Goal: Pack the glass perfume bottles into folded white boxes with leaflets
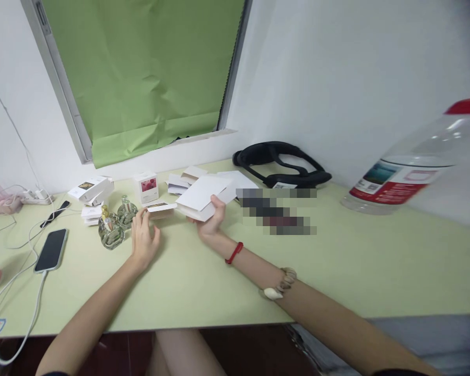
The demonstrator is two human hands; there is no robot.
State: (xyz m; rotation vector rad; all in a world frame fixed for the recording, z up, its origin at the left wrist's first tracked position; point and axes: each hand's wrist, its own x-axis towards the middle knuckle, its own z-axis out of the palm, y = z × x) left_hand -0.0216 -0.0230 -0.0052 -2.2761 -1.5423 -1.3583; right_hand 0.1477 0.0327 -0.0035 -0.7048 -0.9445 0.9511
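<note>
- Cable (38, 303) loops off the near edge of the surface (203, 282). A knee or sleeve could snag it and drag the phone (51, 249) it is plugged into.
- Left grip (144, 239): loosely open and holding nothing, thumb apart from the fingers. Fingertips are at the end of the small box (161, 208); contact too fine to call.
- Two glass bottles (110, 234) stand just beside the left grip, on its outer side. Main risk: a sideways sweep of that wrist tips one. Glass on a hard surface could chip or roll toward the phone.
- Right grip (211, 219): closed on a flat white carton (201, 194), pinched at its near edge and raised off the surface. Held by one edge only, thin card may buckle, crease or slip out.
- The small box lies between the two grips, touching or almost touching the carton. A poke from the left could skid it away rather than seat it.
- More white boxes (91, 189) and a pink-print box (148, 187) sit behind the bottles. A reach over the glass to them risks a knock.
- Loose cards behind the carton could be swept along with it.
- Black headset (282, 163) is against the wall, well apart. Low risk.
- Big water bottle (407, 172) is far right with its red cap on, clear of both grips. Only a wide right elbow swing would threaten it.
</note>
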